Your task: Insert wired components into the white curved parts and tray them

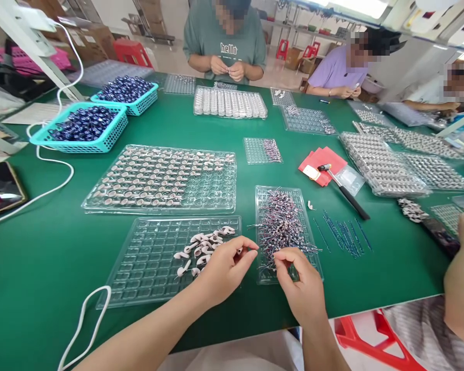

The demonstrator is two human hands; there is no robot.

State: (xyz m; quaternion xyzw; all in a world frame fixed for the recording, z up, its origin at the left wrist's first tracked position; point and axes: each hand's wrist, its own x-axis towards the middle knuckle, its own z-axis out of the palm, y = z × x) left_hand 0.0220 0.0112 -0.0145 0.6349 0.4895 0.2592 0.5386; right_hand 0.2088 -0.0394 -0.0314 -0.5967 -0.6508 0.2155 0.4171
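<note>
Two bare hands come near each other over the green counter (394,268). The left hand (226,268) reaches across the right side of a clear tray (150,263) where loose white earbud-shaped pieces (205,245) lie, its thumb and forefinger drawn close together. The right hand (301,283) brings its fingertips together at the near part of a heap of thin-wired parts (282,219), piled in a narrower clear tray (297,198). Whether either one grips something (the fingertips show too small) I cannot tell. Behind the left tray, a larger tray (212,193) carries similar pieces in rows. Right of the heap lie one stray white piece (310,205), some blue sticks (334,230) and a black-handled hammer (350,198).
</note>
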